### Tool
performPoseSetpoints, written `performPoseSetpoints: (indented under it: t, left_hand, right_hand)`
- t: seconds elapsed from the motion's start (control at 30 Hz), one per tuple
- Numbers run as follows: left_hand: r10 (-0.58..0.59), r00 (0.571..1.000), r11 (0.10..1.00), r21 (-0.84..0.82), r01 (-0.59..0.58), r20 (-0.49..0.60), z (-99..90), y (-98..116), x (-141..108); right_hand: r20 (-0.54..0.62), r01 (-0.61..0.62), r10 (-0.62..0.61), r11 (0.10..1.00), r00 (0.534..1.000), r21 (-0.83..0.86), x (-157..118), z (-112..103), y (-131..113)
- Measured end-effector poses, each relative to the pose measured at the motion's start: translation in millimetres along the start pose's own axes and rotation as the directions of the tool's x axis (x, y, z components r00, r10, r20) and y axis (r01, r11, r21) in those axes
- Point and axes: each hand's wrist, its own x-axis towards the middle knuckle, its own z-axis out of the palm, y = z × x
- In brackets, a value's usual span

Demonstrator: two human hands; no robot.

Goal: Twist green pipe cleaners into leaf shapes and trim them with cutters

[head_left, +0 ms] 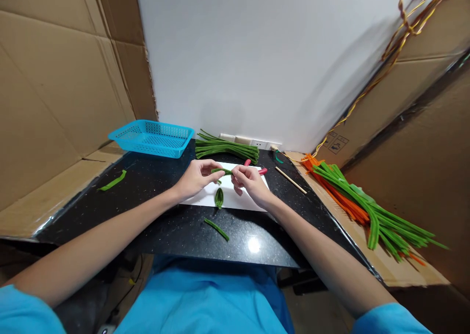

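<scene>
My left hand (200, 176) pinches one end of a short green pipe cleaner (222, 171), thumb below and fingers above. At its other end the fingertips of my right hand (250, 181) are closed. Both hands are just above a white sheet (238, 199). A leaf-shaped loop of green pipe cleaner (219, 198) lies on the sheet below them. Nearer to me, a short straight green piece (216, 229) rests on the black tabletop. Red handles of a tool (263, 171) show behind my right hand; the rest of it is hidden.
A blue basket (150, 140) stands back left, beside a bundle of dark green pipe cleaners (225, 147). A wooden stick (291, 179) lies right of the sheet. Bright green (385, 221) and orange pipe cleaners (341, 197) lie on cardboard at right. A green strip (113, 181) lies left.
</scene>
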Motion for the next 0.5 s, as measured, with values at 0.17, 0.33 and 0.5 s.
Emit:
performPoseSetpoints:
  t: [0.17,0.33,0.5]
  left_hand:
    - [-0.11,0.985,0.982,-0.169,0.088,-0.131,-1.5,-3.8,1.0]
    - [-0.18,0.956,0.954,-0.277,0.112,-0.232,-2.2,-4.4,0.1]
    - [-0.159,0.958,0.933,-0.353,0.067,-0.238,2.0,-2.9,-1.3]
  right_hand:
    - [0.002,-0.017,0.017,1.0,1.0,-0.015,0.0,3.7,1.9]
    - [0.048,-0.05,0.05,0.999,0.998,-0.003,-3.1,12.6,-0.2]
    - [0.024,-0.055,0.054,0.998,0.998,0.037,-2.8,14.2,0.1]
